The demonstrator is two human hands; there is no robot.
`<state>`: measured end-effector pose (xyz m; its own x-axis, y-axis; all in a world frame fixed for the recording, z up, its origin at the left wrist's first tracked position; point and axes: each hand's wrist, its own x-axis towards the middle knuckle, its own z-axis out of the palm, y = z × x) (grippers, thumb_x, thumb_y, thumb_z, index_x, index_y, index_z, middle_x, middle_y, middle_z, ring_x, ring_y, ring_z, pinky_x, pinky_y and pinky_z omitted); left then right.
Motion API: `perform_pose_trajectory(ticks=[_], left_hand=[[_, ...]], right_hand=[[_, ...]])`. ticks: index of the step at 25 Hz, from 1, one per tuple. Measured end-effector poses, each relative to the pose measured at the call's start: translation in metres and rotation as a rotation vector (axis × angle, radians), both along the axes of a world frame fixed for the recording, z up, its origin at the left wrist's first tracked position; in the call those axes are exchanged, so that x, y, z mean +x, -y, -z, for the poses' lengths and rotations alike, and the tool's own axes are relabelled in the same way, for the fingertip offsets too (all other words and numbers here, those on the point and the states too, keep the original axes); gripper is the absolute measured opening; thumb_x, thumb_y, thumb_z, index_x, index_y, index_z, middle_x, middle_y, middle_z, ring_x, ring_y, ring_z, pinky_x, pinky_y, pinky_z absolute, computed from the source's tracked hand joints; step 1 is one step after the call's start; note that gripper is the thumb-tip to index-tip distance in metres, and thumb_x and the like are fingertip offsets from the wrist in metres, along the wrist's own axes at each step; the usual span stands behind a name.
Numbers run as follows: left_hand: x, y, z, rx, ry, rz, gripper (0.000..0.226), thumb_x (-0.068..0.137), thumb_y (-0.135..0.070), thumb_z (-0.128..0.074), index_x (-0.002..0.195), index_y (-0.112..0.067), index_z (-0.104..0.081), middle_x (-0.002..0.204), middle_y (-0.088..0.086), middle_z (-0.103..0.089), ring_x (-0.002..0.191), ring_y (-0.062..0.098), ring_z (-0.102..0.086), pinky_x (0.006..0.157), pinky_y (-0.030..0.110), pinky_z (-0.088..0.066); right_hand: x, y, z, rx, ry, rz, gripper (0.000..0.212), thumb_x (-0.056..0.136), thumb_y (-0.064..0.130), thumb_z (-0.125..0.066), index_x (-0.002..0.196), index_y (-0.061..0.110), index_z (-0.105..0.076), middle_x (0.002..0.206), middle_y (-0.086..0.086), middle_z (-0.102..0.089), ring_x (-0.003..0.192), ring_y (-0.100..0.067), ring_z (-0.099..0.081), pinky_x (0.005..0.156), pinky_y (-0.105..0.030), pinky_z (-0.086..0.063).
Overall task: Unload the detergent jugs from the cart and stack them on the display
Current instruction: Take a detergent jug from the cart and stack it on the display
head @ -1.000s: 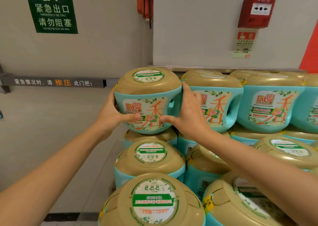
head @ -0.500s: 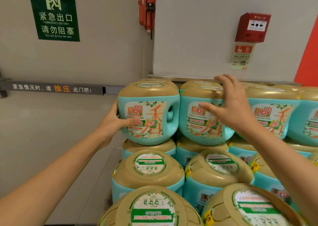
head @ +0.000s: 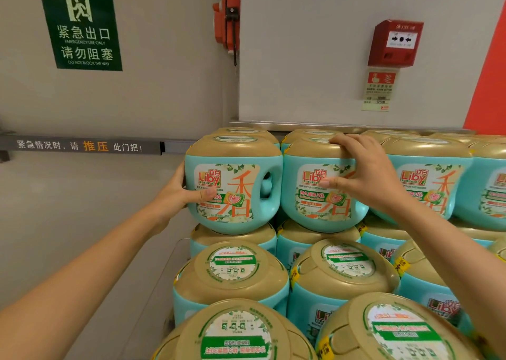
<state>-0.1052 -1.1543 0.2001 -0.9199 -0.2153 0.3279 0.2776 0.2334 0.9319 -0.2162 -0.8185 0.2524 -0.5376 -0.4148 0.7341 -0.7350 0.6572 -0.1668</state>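
The end jug [head: 232, 184] of the top row is gripped at its outer side by the left hand [head: 175, 195], thumb across the label. It sits on the lid of 1 lower jug [head: 232, 236]. The neighbouring jug [head: 315, 195] is clasped over its lid by the right hand [head: 367, 173]. If it is released off-centre, the end jug could be tipped off the open left edge. An exit sign [head: 80, 29] and an alarm box [head: 394, 43] are mounted behind.

The jugs [head: 232, 285] are squat teal tubs with tan lids and Liby labels, stacked upright in stepped tiers. The end jug [head: 238, 192] stands at the left of the top front row, handle hole rightward, the left hand [head: 178, 195] gripping its left side. Just beside it is the next jug [head: 306, 195], its lid under the curled fingers of the right hand [head: 367, 173].
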Motion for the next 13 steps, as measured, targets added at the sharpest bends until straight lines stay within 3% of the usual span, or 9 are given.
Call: perform_pose_trajectory(ticks=[3,7,10,13], left_hand=[[0.001,-0.002,-0.001,0.006,0.015,-0.005,0.100,0.026,-0.059,-0.092,0.113,-0.049,-0.046,0.095,-0.022,-0.073,0.089,0.006,-0.072,0.061,0.018,-0.057],[0.003,-0.006,0.002,0.007,0.003,-0.101,0.078,0.050,-0.038,-0.082,0.119,-0.042,-0.047,0.098,-0.017,-0.071,0.099,0.010,-0.066,0.059,0.018,-0.055],[0.007,-0.009,0.007,-0.020,-0.011,-0.209,0.091,0.047,-0.042,-0.082,0.131,-0.033,-0.047,0.117,-0.010,-0.063,0.102,0.010,-0.061,0.067,0.023,-0.053],[0.017,-0.017,0.008,-0.231,-0.033,-0.473,0.110,0.042,-0.059,-0.081,0.139,-0.025,-0.043,0.133,-0.003,-0.053,0.108,0.012,-0.056,0.083,0.033,-0.052]], right_hand=[[-0.003,-0.002,0.001,-0.006,0.003,-0.017,0.083,0.061,0.047,-0.082,0.133,0.021,-0.050,0.133,-0.001,-0.050,0.125,-0.020,-0.037,0.099,-0.029,-0.026],[-0.004,-0.001,0.003,-0.033,0.017,-0.046,0.082,0.062,0.042,-0.084,0.133,0.021,-0.049,0.132,0.000,-0.049,0.124,-0.018,-0.037,0.100,-0.028,-0.028],[-0.002,-0.002,0.002,-0.048,0.034,-0.053,0.081,0.064,0.042,-0.084,0.134,0.022,-0.049,0.132,0.001,-0.047,0.125,-0.018,-0.036,0.103,-0.032,-0.031],[0.000,-0.002,0.004,-0.002,-0.003,0.010,0.080,0.068,0.049,-0.079,0.136,0.024,-0.045,0.139,-0.001,-0.043,0.131,-0.021,-0.030,0.109,-0.039,-0.027]])
